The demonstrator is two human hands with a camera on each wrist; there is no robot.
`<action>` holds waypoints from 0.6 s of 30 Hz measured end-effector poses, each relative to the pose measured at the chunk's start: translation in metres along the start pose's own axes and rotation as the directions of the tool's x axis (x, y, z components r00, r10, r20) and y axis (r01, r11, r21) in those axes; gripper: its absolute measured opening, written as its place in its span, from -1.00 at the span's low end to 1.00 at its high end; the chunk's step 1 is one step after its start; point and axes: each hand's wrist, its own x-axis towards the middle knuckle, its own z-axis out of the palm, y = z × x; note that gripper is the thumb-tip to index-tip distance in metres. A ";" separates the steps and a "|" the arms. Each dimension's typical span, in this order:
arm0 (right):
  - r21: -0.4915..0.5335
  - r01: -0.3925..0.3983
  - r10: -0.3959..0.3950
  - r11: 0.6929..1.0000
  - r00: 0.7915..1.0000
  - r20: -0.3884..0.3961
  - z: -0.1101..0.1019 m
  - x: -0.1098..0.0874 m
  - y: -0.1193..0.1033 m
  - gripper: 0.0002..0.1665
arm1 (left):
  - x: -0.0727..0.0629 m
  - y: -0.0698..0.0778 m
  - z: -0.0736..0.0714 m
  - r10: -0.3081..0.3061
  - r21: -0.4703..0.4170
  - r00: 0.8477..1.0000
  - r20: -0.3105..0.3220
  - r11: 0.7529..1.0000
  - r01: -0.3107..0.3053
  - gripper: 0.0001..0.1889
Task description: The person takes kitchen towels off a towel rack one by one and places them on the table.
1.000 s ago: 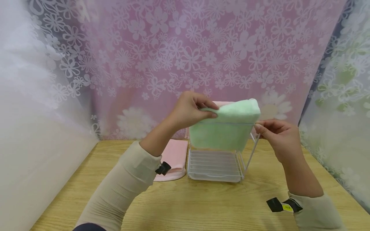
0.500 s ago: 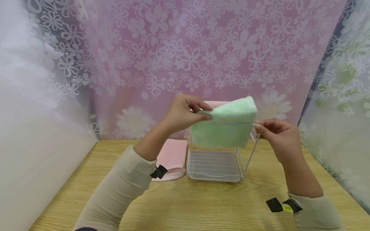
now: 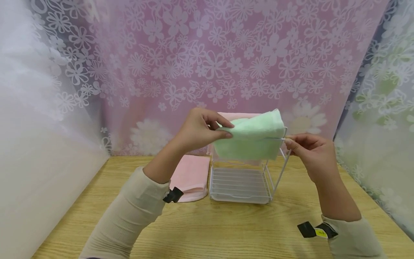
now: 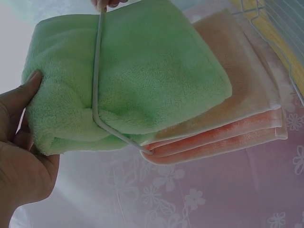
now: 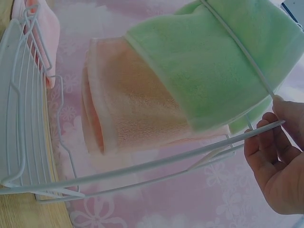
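A folded green towel (image 3: 249,144) hangs behind the front top rod of a white wire rack (image 3: 281,176). My left hand (image 3: 202,129) pinches the towel's upper left part between thumb and fingers. In the left wrist view the rod crosses in front of the green towel (image 4: 142,71). With thumb and fingertips, my right hand (image 3: 310,153) grips the rack's upper right corner; the right wrist view shows this hand (image 5: 280,156) on the wire. Behind the green one, a folded pink towel (image 5: 137,99) hangs on the rack.
Another folded pink towel (image 3: 191,176) lies on the wooden table (image 3: 207,230), left of the rack. A clear tray (image 3: 239,197) sits at the rack's base. A flowered curtain (image 3: 181,72) stands behind, with side sheets left and right.
My left hand has moved left and slightly down. The green towel has shifted left with it, its lower edge now higher, baring the rack's right upper wire. My right hand has stayed put.
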 end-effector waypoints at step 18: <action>-0.002 0.006 -0.006 1.000 1.000 -0.004 -0.001 0.000 0.001 -0.90 | -0.018 -0.002 -0.008 0.053 -0.076 0.998 -0.030 0.996 -0.055 -0.84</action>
